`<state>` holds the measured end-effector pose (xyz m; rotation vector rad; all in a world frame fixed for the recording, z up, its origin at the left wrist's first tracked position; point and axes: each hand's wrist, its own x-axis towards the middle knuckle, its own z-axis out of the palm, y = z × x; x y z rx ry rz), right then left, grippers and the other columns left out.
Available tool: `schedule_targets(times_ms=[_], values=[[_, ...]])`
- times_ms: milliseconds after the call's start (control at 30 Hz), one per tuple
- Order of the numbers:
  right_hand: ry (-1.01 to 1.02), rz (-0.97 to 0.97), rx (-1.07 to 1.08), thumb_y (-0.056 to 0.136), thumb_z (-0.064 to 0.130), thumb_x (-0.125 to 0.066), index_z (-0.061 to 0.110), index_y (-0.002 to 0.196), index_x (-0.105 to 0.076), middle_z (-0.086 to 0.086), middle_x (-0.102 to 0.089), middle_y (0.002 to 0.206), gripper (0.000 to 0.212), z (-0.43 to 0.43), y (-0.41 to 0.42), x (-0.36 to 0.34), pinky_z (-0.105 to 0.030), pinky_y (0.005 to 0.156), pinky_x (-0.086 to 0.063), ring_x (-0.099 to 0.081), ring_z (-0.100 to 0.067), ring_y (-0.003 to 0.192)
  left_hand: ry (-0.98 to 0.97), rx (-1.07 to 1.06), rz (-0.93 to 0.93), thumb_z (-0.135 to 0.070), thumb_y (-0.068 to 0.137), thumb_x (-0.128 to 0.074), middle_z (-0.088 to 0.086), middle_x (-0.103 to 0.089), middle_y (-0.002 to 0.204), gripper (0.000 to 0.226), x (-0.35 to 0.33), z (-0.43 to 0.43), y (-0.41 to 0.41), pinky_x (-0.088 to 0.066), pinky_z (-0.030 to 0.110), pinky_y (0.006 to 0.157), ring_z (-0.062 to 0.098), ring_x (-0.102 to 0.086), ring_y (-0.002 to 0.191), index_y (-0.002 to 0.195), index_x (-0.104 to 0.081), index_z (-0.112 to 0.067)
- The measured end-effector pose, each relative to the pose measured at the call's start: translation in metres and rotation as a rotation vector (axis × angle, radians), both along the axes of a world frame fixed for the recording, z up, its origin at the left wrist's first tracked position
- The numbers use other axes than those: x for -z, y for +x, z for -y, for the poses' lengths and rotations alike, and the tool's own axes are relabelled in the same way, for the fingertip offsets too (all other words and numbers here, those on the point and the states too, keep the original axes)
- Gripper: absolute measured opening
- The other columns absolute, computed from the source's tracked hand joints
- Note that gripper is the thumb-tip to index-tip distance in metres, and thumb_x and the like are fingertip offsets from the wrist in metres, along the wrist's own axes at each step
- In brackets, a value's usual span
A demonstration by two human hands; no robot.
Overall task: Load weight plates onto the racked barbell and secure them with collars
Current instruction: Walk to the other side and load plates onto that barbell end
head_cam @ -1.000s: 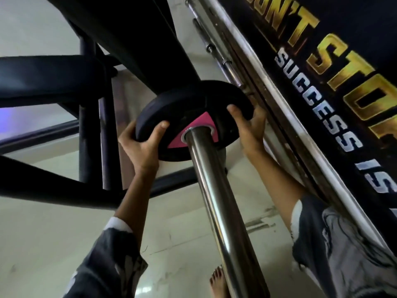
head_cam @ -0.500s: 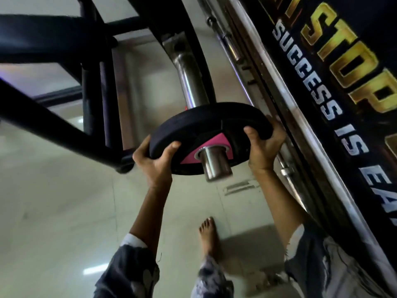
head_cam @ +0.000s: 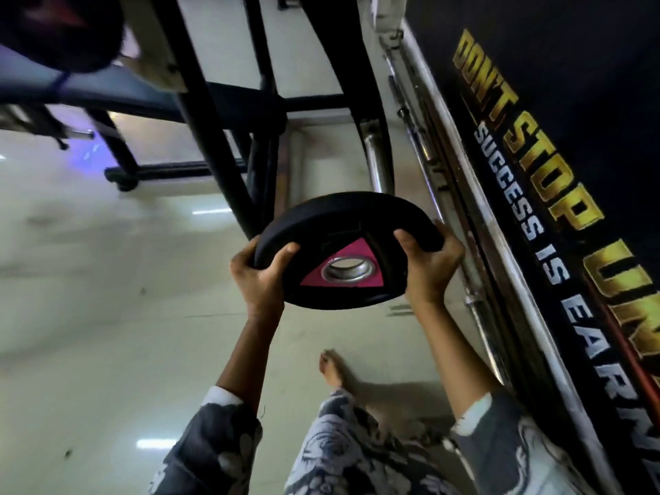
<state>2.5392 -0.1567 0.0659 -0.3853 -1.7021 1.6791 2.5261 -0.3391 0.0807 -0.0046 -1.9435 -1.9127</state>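
A black weight plate with a pink triangle around its steel-ringed hole is held nearly flat at chest height. My left hand grips its left rim and my right hand grips its right rim. No bar passes through the hole. The chrome barbell sleeve shows just behind and above the plate, running up to the black rack upright. No collar is in view.
The black rack frame crosses the upper left, with a dark bench pad beyond it. A black banner with gold lettering fills the right wall, with spare bars along its foot. My bare foot stands on the pale tiled floor.
The plate has slid along the chrome sleeve toward me, reached its end and come off it. Both hands kept their grip on the rim throughout.
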Motion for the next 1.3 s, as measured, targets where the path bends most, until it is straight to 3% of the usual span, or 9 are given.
schedule_targets(times_ms=[100,233,300,633,867,1000,1067,1200,1300], values=[[0.051,-0.041,-0.091,0.049,0.076,-0.068,0.008,0.059,-0.055,0.001,-0.049,0.052,0.070,0.055,0.017,-0.052,-0.036,0.054,-0.042,-0.045,-0.016,0.056,0.027,-0.126,-0.065,-0.035,0.058,-0.059,-0.025,-0.044,0.036,0.032,-0.056,0.051,0.041,-0.031,0.004,0.043,-0.012,-0.039,0.040,0.061,-0.057,-0.003],[0.122,-0.140,-0.171,0.052,0.068,-0.069,0.029,0.054,-0.045,0.016,-0.046,0.042,0.046,0.131,0.034,-0.102,-0.010,0.047,-0.034,-0.045,0.004,0.046,0.024,-0.276,-0.105,-0.040,0.055,-0.057,-0.020,-0.033,0.031,0.025,-0.102,0.125,0.076,-0.023,0.006,0.038,-0.008,-0.029,0.035,0.034,-0.050,-0.027],[0.155,-0.199,-0.206,0.053,0.077,-0.061,0.034,0.053,-0.041,0.016,-0.042,0.040,0.047,0.175,0.036,-0.124,-0.009,0.045,-0.030,-0.043,0.002,0.044,0.037,-0.349,-0.135,-0.042,0.054,-0.058,-0.018,-0.031,0.032,0.025,-0.120,0.171,0.084,-0.021,0.009,0.037,-0.006,-0.026,0.035,0.034,-0.049,-0.029],[0.205,-0.247,-0.200,0.054,0.084,-0.053,0.013,0.050,-0.046,0.015,-0.039,0.044,0.071,0.363,-0.006,-0.171,-0.016,0.044,-0.027,-0.038,-0.003,0.042,0.056,-0.361,-0.200,-0.044,0.056,-0.061,-0.016,-0.031,0.034,0.031,-0.171,0.360,0.047,-0.023,0.013,0.038,-0.005,-0.026,0.038,0.035,-0.048,-0.025],[0.162,-0.219,-0.011,0.054,0.078,-0.056,0.020,0.063,-0.050,0.023,-0.042,0.054,0.059,0.394,-0.027,-0.170,-0.005,0.046,-0.033,-0.050,0.008,0.049,0.079,-0.079,-0.200,-0.041,0.056,-0.061,-0.023,-0.044,0.036,0.022,-0.169,0.390,-0.014,-0.034,0.008,0.043,-0.010,-0.038,0.041,0.042,-0.055,-0.025],[0.177,-0.186,0.015,0.055,0.065,-0.066,0.021,0.064,-0.057,0.020,-0.050,0.055,0.046,0.396,-0.048,-0.175,-0.006,0.048,-0.034,-0.052,0.008,0.050,0.101,-0.008,-0.185,-0.043,0.058,-0.063,-0.021,-0.042,0.035,0.026,-0.166,0.395,-0.043,-0.031,0.007,0.042,-0.009,-0.038,0.040,0.040,-0.052,-0.027],[0.180,-0.181,0.047,0.056,0.062,-0.065,0.022,0.063,-0.057,0.020,-0.051,0.055,0.042,0.394,-0.068,-0.176,-0.009,0.049,-0.036,-0.052,0.009,0.051,0.081,0.012,-0.216,-0.039,0.060,-0.065,-0.024,-0.048,0.036,0.019,-0.169,0.392,-0.066,-0.034,0.006,0.043,-0.011,-0.044,0.041,0.051,-0.054,-0.027],[0.187,-0.200,0.072,0.061,0.058,-0.065,0.015,0.068,-0.060,0.015,-0.055,0.059,0.044,0.391,-0.116,-0.174,-0.010,0.052,-0.041,-0.055,0.010,0.057,0.025,0.004,-0.293,-0.032,0.068,-0.067,-0.026,-0.059,0.049,0.014,-0.169,0.386,-0.122,-0.039,0.005,0.052,-0.012,-0.050,0.051,0.065,-0.057,-0.023],[0.166,-0.221,0.076,0.063,0.061,-0.065,0.003,0.090,-0.066,0.001,-0.067,0.082,0.064,0.386,-0.165,-0.172,-0.006,0.066,-0.045,-0.061,0.009,0.077,-0.057,-0.026,-0.351,-0.037,0.072,-0.061,-0.024,-0.062,0.064,0.020,-0.169,0.381,-0.173,-0.040,0.007,0.062,-0.011,-0.053,0.064,0.077,-0.059,-0.017]])
